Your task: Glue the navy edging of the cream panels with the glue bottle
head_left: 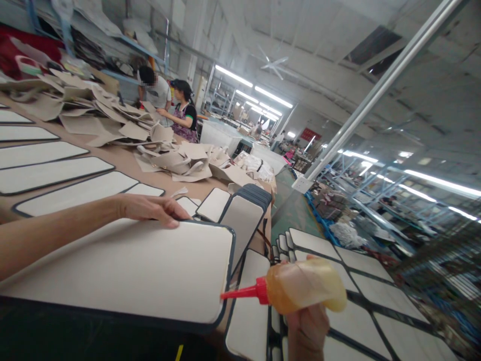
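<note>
Left hand [154, 206] pinching white panel [124, 271]; right hand [310, 321] closed round amber bottle [306, 286] (red nozzle [244, 291] at panel's border).

Apparently no readable text.

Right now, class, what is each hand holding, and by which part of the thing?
The right hand holds the bottle by its body; the left hand holds the board at its far edge.
</note>
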`<act>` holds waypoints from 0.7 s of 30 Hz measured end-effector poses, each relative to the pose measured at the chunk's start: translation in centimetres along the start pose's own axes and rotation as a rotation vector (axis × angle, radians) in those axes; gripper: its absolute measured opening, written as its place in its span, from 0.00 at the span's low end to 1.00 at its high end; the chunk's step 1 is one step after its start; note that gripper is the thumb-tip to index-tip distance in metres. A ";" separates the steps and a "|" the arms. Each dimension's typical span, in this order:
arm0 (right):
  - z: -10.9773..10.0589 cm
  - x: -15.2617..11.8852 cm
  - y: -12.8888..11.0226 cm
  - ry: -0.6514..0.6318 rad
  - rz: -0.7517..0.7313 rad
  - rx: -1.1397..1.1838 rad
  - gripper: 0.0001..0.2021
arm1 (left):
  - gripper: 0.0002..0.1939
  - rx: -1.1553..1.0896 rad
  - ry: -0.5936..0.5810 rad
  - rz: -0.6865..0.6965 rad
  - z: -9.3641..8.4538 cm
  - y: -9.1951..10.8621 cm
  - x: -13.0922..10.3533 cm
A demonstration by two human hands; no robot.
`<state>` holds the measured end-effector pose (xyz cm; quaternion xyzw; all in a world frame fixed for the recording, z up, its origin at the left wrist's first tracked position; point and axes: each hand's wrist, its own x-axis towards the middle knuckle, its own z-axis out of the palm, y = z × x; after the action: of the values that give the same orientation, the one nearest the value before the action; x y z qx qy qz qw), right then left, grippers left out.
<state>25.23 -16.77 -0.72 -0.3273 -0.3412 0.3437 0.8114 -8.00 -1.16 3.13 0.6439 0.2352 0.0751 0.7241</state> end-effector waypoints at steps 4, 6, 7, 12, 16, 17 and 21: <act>0.2 -0.2 -0.1 0.034 0.027 0.003 0.31 | 0.24 -0.053 0.065 -0.013 0.3 0.2 -0.3; 0.3 -0.3 -0.1 0.066 0.044 0.003 0.33 | 0.24 -0.082 0.082 -0.020 0.4 0.2 -0.4; 0.4 -0.4 -0.1 0.087 0.052 0.000 0.33 | 0.24 -0.097 0.089 -0.023 0.4 0.2 -0.5; 0.2 -0.5 -0.1 0.109 0.026 -0.025 0.34 | 0.22 -0.180 0.154 -0.042 0.3 0.0 -0.5; -0.2 -0.4 0.1 0.157 -0.062 -0.070 0.34 | 0.23 -0.179 0.186 0.012 -0.4 -0.9 -0.3; -0.3 -0.4 0.2 0.177 -0.072 -0.085 0.33 | 0.24 -0.170 0.180 0.034 -0.5 -1.2 -0.2; -0.5 -0.6 0.8 0.229 -0.101 -0.091 0.28 | 0.25 -0.187 0.199 0.067 -0.5 -2.5 0.4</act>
<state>25.02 -16.98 -1.86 -0.3835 -0.2776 0.2470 0.8455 -8.36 -0.93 0.54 0.5703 0.2763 0.1844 0.7512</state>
